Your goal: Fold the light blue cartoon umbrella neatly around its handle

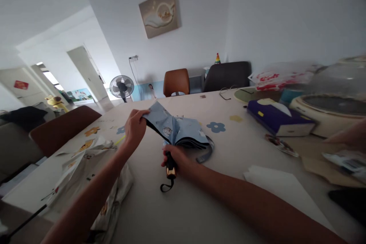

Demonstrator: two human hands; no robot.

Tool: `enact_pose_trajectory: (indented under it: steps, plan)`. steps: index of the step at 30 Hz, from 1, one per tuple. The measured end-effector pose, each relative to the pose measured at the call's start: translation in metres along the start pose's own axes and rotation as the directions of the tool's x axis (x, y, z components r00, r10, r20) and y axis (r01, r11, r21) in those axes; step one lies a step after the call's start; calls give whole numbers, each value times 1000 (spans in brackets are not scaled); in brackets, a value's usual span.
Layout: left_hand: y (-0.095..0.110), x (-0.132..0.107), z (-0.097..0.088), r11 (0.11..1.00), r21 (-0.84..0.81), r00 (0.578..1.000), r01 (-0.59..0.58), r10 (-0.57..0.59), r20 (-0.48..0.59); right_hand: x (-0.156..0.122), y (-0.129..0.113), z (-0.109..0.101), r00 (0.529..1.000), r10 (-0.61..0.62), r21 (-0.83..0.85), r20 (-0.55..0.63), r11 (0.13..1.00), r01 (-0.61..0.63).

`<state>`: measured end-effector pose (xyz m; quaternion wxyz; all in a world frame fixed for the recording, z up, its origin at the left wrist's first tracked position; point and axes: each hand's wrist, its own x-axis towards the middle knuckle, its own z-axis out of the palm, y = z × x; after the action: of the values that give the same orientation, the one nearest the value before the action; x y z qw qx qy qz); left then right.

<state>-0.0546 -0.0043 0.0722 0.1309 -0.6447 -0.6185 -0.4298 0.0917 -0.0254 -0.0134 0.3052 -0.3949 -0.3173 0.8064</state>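
A blue umbrella (190, 127), partly folded, is held over the desk (148, 198); whether its folds touch the surface is hard to tell. The left hand's grip (134, 126) is pinched, thumb and fingers together on the outer edge of one panel (160, 120), drawing it out to the left of the umbrella's middle. The right hand's grip (177, 158) is wrapped around the umbrella at the near end of its folds, just above the black-and-gold handle (170, 169). A black loop (166, 188) hangs from the handle, and a loose grey strap (206, 156) curls at the umbrella's right side.

To handle this panel well, I would pull it by the edge until the cloth lies smooth, then lay it flat along its crease rather than bunching it. The right hand should be firm enough to steady the shaft, yet slack enough to take in each fold without crushing it. The strap is best left outside the folds. The printed cloth (82, 167) left of the umbrella and the paper (277, 181) to its right leave working room between them.
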Motion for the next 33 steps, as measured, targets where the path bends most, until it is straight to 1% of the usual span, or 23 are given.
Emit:
enact_pose_trajectory:
  steps: [3, 5, 6, 9, 11, 15, 16, 17, 18, 19, 20, 22, 23, 24, 25, 26, 27, 28, 30, 32, 33]
  plan:
    - [-33, -14, -5, 998, 23, 994, 57, -59, 92, 0, -1, 1, 999, 26, -33, -40, 999, -28]
    - [-52, -21, -4, 993, -36, 974, 116, -107, 197, 0, -2, 2, 996, 34, -67, -83, 997, -40]
    - [-61, -23, -2, 982, -89, 956, 166, -138, 257, 0, -2, 3, 994, 37, -82, -99, 996, -45]
    - [-83, -27, 6, 911, -235, 882, 339, -220, 417, 0, -2, 4, 991, 24, -127, -132, 991, -41]
    - [-94, -28, 11, 860, -292, 834, 418, -236, 499, 1, -3, 5, 990, 39, -135, -136, 989, -58]
    - [-112, -33, 18, 799, -318, 703, 510, -174, 690, 2, -3, 6, 988, 99, -113, -123, 987, -113]
    - [-115, -34, 19, 793, -313, 674, 522, -159, 721, 3, -4, 6, 987, 100, -115, -125, 987, -115]
    - [-117, -35, 20, 793, -305, 656, 527, -152, 739, 2, -4, 6, 987, 101, -124, -125, 985, -116]
    - [-117, -37, 21, 802, -292, 655, 521, -155, 740, 2, -5, 7, 987, 99, -134, -125, 984, -116]
    - [-117, -39, 22, 826, -268, 671, 495, -168, 723, 2, -5, 7, 987, 95, -141, -126, 984, -112]
    - [-115, -41, 22, 865, -230, 703, 445, -178, 689, 1, -5, 7, 988, 90, -144, -125, 984, -108]
    - [-111, -46, 20, 955, -120, 795, 272, -152, 587, 0, -6, 8, 989, 77, -141, -124, 985, -94]
    - [-108, -50, 18, 985, -64, 832, 163, -103, 545, 0, -6, 8, 990, 74, -133, -123, 987, -91]
    - [-106, -53, 15, 998, -26, 848, 60, -37, 528, -1, -5, 8, 990, 77, -123, -121, 988, -92]
    - [-105, -56, 12, 1000, -12, 843, -24, 27, 537, -1, -5, 8, 990, 77, -115, -119, 989, -91]
    - [-104, -59, 10, 996, -20, 825, -82, 80, 560, 0, -5, 8, 990, 75, -110, -117, 990, -88]
    - [-106, -60, 7, 992, -43, 800, -116, 118, 589, 0, -5, 8, 991, 73, -108, -115, 990, -86]
    - [-108, -61, 6, 990, -70, 772, -125, 142, 620, 0, -5, 7, 991, 74, -109, -113, 990, -86]
    - [-113, -57, 5, 987, -131, 714, -88, 154, 683, 1, -5, 7, 990, 79, -119, -115, 988, -93]
    - [-116, -47, 7, 982, -189, 666, 20, 128, 735, 3, -6, 7, 988, 94, -134, -126, 985, -111]
    - [-116, -39, 9, 974, -206, 655, 95, 95, 750, 3, -6, 7, 986, 97, -140, -132, 983, -115]
